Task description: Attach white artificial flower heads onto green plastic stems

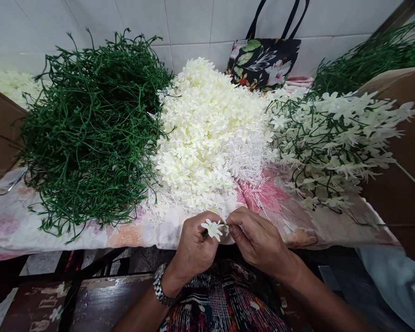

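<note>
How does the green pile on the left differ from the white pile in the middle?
The green stem pile is dark, thin, tangled strands; the white blossom pile is pale, dense small flowers. The green pile looks looser, the white one more packed. Both lie on the flowered cloth, touching each other.

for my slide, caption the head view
Both hands, left hand and right hand, pinch a white flower before green stems.

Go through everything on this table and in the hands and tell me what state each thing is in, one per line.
Left hand: fingers pinched on a small white flower.
Right hand: fingers pinched at the same flower, from the other side.
Green stems: bare, heaped in a tangle.
Loose white flowers: piled, no stems.
Finished sprays: flowers on stems, lying flat.
Floral bag: upright against the wall.
</note>
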Motion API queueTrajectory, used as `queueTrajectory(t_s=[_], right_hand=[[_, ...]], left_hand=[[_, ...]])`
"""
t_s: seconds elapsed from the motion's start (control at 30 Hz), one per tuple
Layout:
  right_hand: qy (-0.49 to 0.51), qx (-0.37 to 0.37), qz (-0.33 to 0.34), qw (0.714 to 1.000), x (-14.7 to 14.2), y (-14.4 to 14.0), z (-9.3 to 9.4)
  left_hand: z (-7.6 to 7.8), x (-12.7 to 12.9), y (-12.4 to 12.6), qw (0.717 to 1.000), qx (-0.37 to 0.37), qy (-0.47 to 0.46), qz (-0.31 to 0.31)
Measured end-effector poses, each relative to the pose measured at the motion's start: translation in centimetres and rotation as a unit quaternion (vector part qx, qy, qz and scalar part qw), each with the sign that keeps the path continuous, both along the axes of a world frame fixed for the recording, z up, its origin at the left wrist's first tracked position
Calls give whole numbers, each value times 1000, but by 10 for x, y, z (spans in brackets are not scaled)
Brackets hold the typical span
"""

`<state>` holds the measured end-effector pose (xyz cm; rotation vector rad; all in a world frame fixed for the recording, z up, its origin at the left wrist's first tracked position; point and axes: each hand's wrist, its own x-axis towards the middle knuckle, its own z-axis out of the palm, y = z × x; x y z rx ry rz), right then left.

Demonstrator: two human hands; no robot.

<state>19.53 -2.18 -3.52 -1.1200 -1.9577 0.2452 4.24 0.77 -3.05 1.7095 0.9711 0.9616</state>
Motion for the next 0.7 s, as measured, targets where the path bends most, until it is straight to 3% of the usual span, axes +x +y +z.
queueTrajectory(t_s=[0.2,0.5,0.7], right_hand=[[-10,-6,-2,1000,-1,-2,-2],[1,-23,17,1000,-1,-3,-3],[25,-42,-9,999,16,3,23]], left_hand=[[-2,-1,1,999,21,23,-16],[2,-1,0,998,-5,52,-34],[-4,-12,-1,999,-35,8,-7]])
